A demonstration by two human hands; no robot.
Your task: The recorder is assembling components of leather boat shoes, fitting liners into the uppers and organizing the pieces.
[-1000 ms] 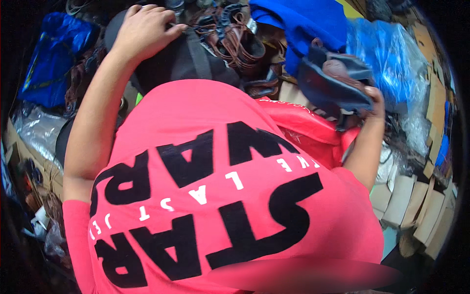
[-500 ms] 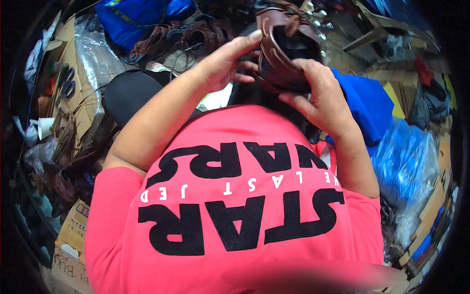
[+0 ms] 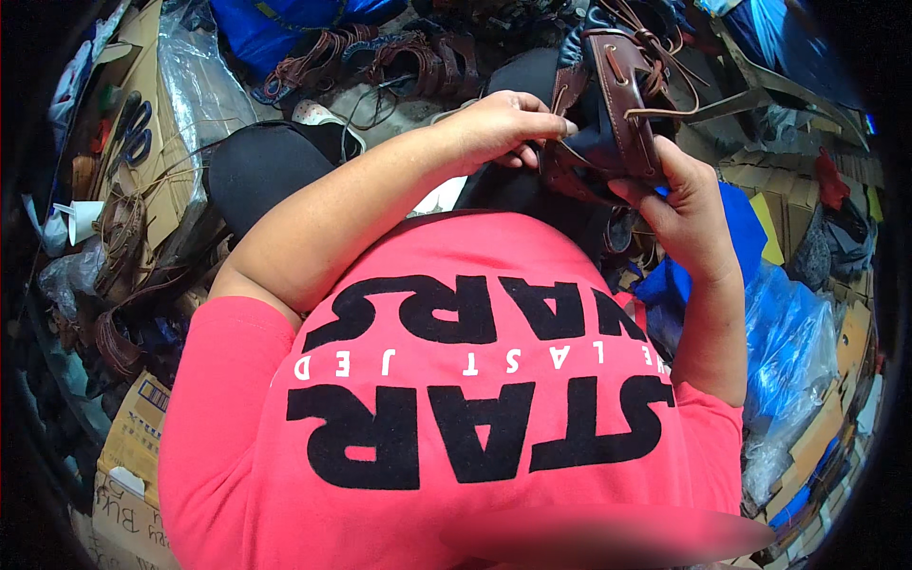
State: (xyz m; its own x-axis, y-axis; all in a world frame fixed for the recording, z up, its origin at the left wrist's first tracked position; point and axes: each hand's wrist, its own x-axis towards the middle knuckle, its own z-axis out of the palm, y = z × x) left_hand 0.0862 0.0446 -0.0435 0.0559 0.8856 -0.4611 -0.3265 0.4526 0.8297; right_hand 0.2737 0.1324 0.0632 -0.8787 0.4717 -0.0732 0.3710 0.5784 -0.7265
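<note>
Between my two hands is a brown leather shoe upper (image 3: 622,104), boat-shoe style, with a dark lining and long leather laces trailing off its far end. My right hand (image 3: 689,204) grips its near right edge, thumb against the leather and fingers around the side. At the near left edge, my left hand (image 3: 508,123) is closed with thumb and fingers pinched on the upper. The exact spot under those fingertips is partly hidden.
More brown leather shoe uppers (image 3: 418,66) lie on the floor ahead. Scissors (image 3: 139,133) rest on cardboard at the left, near a white cup (image 3: 82,220). A blue bag (image 3: 266,33) sits at the far left, and clear plastic wrap (image 3: 793,332) at the right.
The shoe upper has turned and shifted to the right, with its laces now showing at the far right. My left hand has gone from spread fingers to a pinch on its edge.
</note>
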